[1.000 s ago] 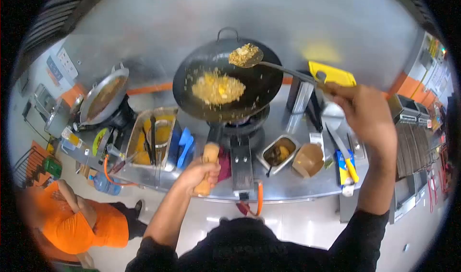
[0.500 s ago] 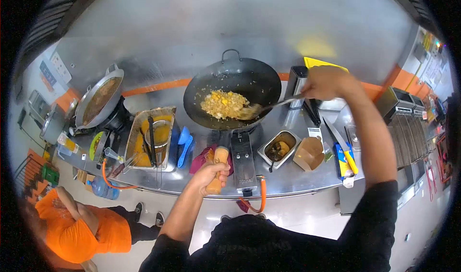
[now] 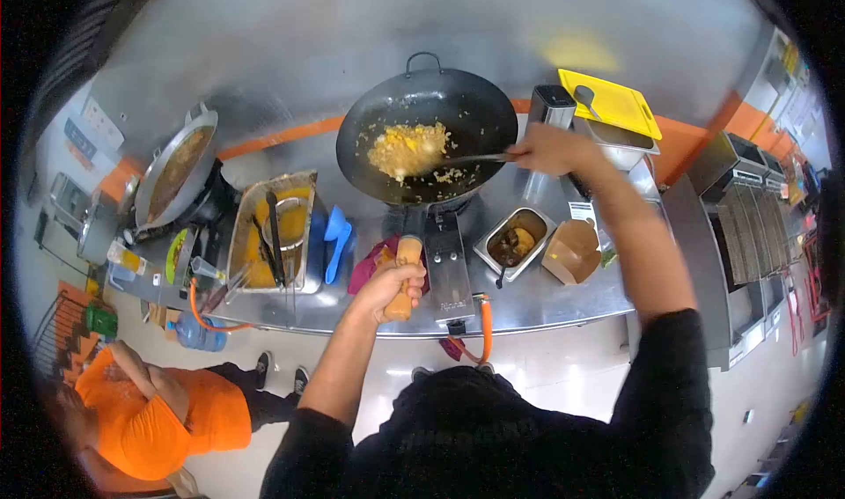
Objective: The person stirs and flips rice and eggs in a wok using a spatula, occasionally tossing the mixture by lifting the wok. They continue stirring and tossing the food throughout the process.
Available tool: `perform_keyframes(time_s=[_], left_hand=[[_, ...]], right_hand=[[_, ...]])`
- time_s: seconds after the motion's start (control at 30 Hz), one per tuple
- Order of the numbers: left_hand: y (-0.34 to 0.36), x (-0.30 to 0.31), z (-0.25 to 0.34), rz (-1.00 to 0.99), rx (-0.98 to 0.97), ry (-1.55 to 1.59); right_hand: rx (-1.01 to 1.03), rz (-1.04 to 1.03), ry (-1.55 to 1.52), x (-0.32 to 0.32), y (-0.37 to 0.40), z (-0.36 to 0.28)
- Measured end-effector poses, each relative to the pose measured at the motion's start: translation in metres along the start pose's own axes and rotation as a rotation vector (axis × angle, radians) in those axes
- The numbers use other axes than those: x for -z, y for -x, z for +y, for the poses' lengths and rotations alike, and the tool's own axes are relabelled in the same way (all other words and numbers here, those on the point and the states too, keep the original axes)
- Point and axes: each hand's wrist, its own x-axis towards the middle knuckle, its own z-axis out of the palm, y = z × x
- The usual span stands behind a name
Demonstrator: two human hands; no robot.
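Note:
A dark wok sits on the burner with egg-and-rice fried rice in its middle. My left hand is wrapped round the wok's wooden handle on the near side. From the right, my right hand grips a long-handled metal wok spatula. Its head is in the rice, blurred, so its exact shape cannot be made out. Beneath the wok handle lies a dark red cloth. Loose grains cling to the wok's inner wall.
Left of the wok are an oily metal tray, a blue scoop and another wok. A small metal pan, a cardboard box and a yellow board are to the right. A person in orange stands at lower left.
My right hand has moved left with the spatula, pushing its head deeper into the rice. The rice pile has shifted slightly left. My left hand keeps its hold; the camera view has shifted.

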Motion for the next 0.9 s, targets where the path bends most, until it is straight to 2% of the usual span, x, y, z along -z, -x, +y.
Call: perform_keyframes(time_s=[0.03,0.1,0.17,0.23,0.27,0.3,0.37,0.43,0.5,0.53,0.6,0.63,0.7,0.73,0.83,0.87,0.9], left_hand=[[-0.002,-0.002,-0.003,0.006,0.011,0.005],[-0.007,0.002,-0.005,-0.009,0.003,0.000],[-0.005,0.005,-0.004,0.013,-0.001,-0.013],[-0.003,0.004,-0.002,0.011,0.002,0.010],[-0.002,0.003,-0.002,0.000,0.011,0.008],[-0.002,0.001,-0.005,-0.007,0.011,0.016],[-0.002,0.001,-0.002,0.027,0.028,-0.012],[-0.003,0.008,-0.002,0.018,0.009,-0.025],[-0.004,0.008,-0.005,0.008,-0.013,-0.008],[-0.003,0.005,-0.003,0.024,-0.011,-0.016],[0.000,0.007,-0.003,0.039,-0.003,-0.019],[0.000,0.008,-0.004,0.029,0.001,-0.009],[-0.001,0.013,0.003,0.011,-0.007,-0.001],[-0.001,0.018,0.006,-0.011,-0.004,-0.004],[0.002,0.032,0.006,-0.045,0.011,-0.006],[0.000,0.034,0.007,-0.034,0.023,-0.027],[0.001,0.033,0.006,-0.049,0.033,-0.027]], right_hand=[[0.003,-0.013,0.007,-0.010,-0.005,-0.004],[-0.113,0.116,-0.055,-0.015,-0.006,-0.025],[-0.034,0.035,-0.022,0.013,0.016,-0.025],[0.081,-0.030,-0.132,0.024,0.019,-0.026],[-0.008,-0.025,-0.083,-0.001,-0.014,-0.028],[-0.012,-0.032,-0.075,-0.013,-0.026,-0.037],[-0.131,0.134,-0.051,-0.023,-0.039,-0.053],[-0.017,0.103,0.018,0.015,-0.004,-0.050],[-0.083,0.124,-0.111,0.038,0.024,-0.058],[-0.074,0.112,-0.100,0.026,0.013,-0.059],[-0.069,0.268,0.061,-0.018,-0.015,-0.056],[-0.068,0.262,0.068,-0.027,-0.019,-0.061],[-0.215,0.063,0.025,-0.033,-0.026,-0.076],[-0.107,0.055,0.013,-0.023,-0.012,-0.070],[-0.052,0.056,0.050,-0.029,-0.017,-0.059],[-0.107,0.025,0.068,-0.020,-0.026,-0.068],[-0.093,0.093,0.123,-0.004,-0.028,-0.066]])
